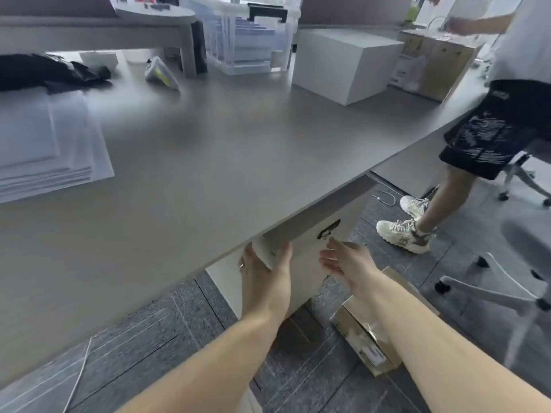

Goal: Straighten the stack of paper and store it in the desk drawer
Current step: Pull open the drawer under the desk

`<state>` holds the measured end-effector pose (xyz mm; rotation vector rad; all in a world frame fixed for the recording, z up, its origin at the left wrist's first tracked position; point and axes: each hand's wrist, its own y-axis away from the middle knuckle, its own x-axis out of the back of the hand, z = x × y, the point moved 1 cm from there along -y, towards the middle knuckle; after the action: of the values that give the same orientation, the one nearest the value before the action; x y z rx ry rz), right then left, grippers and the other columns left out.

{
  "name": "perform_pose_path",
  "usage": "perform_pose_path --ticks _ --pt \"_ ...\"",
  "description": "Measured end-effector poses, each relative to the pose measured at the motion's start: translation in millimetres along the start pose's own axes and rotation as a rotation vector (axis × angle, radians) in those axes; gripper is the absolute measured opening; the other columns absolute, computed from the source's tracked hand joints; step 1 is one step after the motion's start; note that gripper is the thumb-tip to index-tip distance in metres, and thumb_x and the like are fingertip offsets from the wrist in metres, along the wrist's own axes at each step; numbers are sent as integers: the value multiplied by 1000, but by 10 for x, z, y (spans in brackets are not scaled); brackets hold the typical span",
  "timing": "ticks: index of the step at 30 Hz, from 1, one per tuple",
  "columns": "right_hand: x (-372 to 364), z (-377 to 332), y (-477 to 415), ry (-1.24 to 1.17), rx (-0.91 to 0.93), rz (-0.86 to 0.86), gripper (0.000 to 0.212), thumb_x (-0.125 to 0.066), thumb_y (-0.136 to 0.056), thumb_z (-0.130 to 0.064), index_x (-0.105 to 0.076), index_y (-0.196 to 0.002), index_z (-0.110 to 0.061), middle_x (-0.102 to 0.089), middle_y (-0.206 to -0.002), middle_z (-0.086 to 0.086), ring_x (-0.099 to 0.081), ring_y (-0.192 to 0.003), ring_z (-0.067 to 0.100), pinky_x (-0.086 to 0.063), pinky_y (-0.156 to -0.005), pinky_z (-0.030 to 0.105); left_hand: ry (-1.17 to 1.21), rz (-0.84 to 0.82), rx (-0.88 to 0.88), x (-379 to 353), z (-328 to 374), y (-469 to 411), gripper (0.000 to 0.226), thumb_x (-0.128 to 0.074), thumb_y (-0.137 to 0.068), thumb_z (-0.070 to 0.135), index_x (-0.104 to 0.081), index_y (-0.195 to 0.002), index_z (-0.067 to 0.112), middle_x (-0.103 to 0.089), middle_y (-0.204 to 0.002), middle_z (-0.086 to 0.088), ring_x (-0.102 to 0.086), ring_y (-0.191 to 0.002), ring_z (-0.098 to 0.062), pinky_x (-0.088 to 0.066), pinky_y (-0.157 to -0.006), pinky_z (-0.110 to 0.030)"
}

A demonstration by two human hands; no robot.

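Note:
My left hand (265, 278) grips the corner of a white stack of paper (264, 251) just under the front edge of the grey desk (208, 162). The remainder of the stack is hidden beneath the desktop. The white drawer unit (307, 272) stands under the desk, with a dark handle recess (328, 229) on its front. Whether a drawer is open I cannot tell. My right hand (346, 262) hovers open, fingers spread, in front of the unit just below the handle, and holds nothing. Another pile of white paper (44, 144) lies on the desk at the left.
A person (492, 123) in black shorts stands at the desk's right end. On the desk are a white box (346, 64), a clear bin (247, 40) and black cloth (44, 73). A cardboard box (366, 338) lies on the floor by my right arm, near a chair base (492, 287).

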<state>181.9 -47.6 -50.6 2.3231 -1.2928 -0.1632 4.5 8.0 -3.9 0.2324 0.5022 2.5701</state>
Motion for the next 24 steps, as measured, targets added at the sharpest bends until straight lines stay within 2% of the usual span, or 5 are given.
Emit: perform_pose_path --ticks 5,7,10,16,24 --pt "-79 -68 -277 -118 -70 -18 26 -55 -105 -21 -62 -90 0 -72 -84 17 -71 -75 27 -61 -79 37 101 54 -3 -204 82 -175 58 -46 -103 45 -33 -154 21 -31 -165 -6 -36 -149 -23 -29 -105 -29" --pt "-89 -43 -317 -115 -82 -16 27 -52 -107 -17 -62 -87 -1 -70 -81 15 -68 -70 25 -61 -72 35 54 103 3 -253 40 -204 7 -43 -107 37 -45 -114 36 -45 -150 -7 -48 -129 -21 -28 -93 -25" --pt "-77 -38 -314 -45 -46 -13 31 -48 -107 -15 -60 -80 -6 -61 -73 10 -59 -62 20 -57 -58 29 25 138 -45 -278 15 -266 26 -41 -108 28 -36 -84 35 -48 -105 11 -50 -89 -8 -32 -87 -26" --pt "-29 37 -214 -45 14 50 30 -46 -105 -15 -58 -79 -7 -56 -66 7 -53 -56 17 -53 -47 23 7 210 -62 -227 -4 -255 11 -42 -107 20 -50 -113 15 -61 -119 -4 -59 -85 -13 -42 -83 -31" --pt "886 496 448 -162 28 102 27 -45 -108 -10 -59 -86 -4 -56 -73 12 -55 -65 23 -57 -66 37 10 191 -37 -219 7 -276 48 -45 -106 15 -40 -154 16 -50 -155 -7 -55 -135 -29 -43 -115 -44"
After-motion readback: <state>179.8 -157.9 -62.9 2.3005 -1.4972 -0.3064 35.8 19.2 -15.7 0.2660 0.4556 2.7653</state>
